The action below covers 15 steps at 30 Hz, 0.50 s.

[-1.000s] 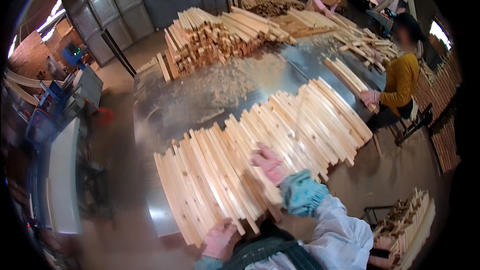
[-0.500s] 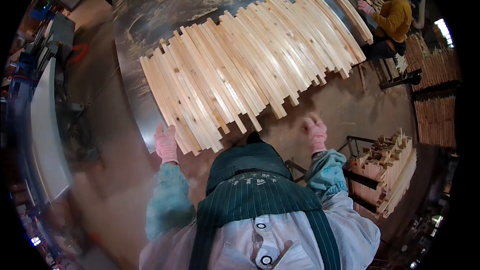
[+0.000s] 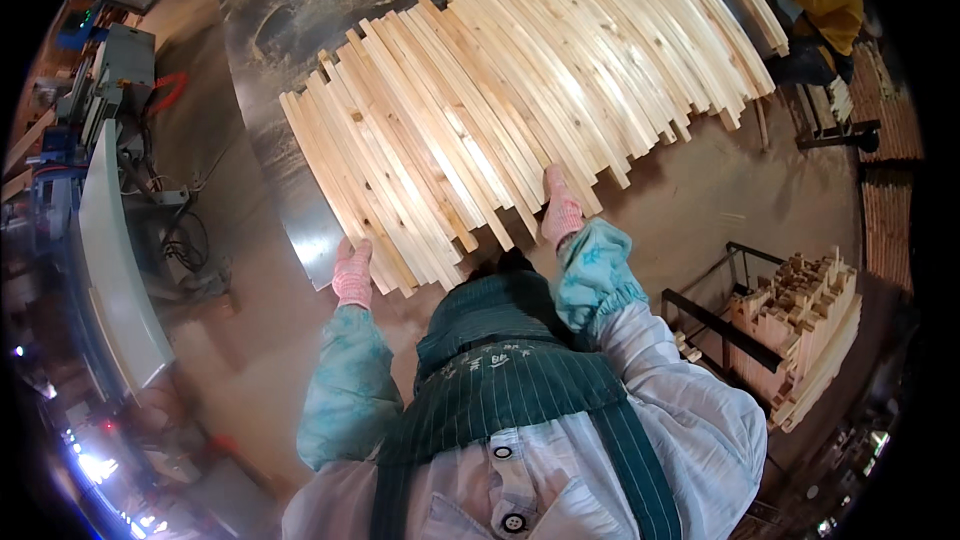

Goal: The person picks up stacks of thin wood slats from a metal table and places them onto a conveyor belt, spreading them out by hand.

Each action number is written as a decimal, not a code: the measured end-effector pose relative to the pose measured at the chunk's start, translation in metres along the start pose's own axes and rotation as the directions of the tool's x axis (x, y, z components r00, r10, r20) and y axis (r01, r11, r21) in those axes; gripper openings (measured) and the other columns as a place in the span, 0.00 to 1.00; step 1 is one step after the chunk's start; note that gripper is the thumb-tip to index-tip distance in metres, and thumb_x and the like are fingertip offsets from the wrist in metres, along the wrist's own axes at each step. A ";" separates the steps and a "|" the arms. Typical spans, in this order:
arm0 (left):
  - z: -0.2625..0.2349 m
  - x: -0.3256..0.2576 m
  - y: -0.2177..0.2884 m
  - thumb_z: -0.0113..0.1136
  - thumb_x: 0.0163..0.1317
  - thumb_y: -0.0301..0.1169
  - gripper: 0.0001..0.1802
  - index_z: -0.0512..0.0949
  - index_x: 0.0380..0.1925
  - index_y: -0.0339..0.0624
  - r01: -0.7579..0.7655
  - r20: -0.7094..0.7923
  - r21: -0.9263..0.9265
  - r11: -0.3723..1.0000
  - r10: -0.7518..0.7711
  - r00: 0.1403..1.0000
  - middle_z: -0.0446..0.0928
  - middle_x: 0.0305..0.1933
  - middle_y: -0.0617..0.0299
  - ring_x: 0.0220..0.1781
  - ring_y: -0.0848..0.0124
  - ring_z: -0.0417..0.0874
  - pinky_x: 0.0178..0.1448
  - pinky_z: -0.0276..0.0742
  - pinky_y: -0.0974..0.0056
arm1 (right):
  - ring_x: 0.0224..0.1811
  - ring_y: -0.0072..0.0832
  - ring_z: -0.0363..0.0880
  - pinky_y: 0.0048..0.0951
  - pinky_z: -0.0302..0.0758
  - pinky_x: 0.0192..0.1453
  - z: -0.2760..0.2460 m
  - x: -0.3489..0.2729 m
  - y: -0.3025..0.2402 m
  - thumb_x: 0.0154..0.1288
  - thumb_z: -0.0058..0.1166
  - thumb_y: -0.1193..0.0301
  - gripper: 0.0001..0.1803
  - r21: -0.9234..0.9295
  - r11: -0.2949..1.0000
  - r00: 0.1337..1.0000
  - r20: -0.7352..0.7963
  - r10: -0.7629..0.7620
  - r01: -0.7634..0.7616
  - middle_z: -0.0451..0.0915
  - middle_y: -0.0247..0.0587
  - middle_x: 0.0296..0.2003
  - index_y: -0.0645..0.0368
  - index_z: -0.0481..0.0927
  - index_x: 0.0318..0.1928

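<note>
A broad row of pale wooden strips (image 3: 470, 120) lies side by side on a dark metal table (image 3: 250, 70), their near ends uneven and jutting past its edge. My left hand (image 3: 352, 275), in a pink knit glove, is at the near end of the leftmost strips. Its fingers point up along the strip ends, a little apart. My right hand (image 3: 563, 212), also in pink, is at the row's near edge, right of the middle. Its thumb lies over a strip end, while the other fingers are mostly hidden beneath the wood.
At the lower right, a stack of wood pieces (image 3: 800, 325) rests on a dark metal frame (image 3: 720, 325). Beyond the table's right end stands a person in a yellow top (image 3: 825, 5). Machinery (image 3: 120, 70) and a long pale panel (image 3: 105, 250) line the left side.
My right hand has moved left and forward from open air onto the strip ends. My left hand has shifted slightly right, against the leftmost strips. The view has shifted a little.
</note>
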<state>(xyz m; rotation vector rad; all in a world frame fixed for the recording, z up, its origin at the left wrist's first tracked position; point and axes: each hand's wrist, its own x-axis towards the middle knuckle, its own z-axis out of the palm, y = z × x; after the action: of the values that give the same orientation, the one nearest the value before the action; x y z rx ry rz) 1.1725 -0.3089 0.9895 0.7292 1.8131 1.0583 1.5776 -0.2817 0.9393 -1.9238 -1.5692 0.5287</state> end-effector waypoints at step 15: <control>-0.088 0.087 0.079 0.53 0.65 0.51 0.32 0.72 0.57 0.35 -0.174 0.054 0.603 0.778 0.178 0.983 0.79 0.52 0.50 0.54 0.66 0.78 0.58 0.71 0.66 | 0.54 0.37 0.76 0.36 0.72 0.57 0.008 -0.085 -0.094 0.63 0.57 0.59 0.28 0.716 0.433 0.818 0.350 0.456 -0.548 0.79 0.51 0.50 0.65 0.73 0.57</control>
<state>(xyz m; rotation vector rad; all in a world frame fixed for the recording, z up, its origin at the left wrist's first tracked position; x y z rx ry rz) 1.0597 -0.2341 1.0467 1.3017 2.1423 0.5657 1.4840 -0.3509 0.9908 -1.5733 -0.5147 1.3528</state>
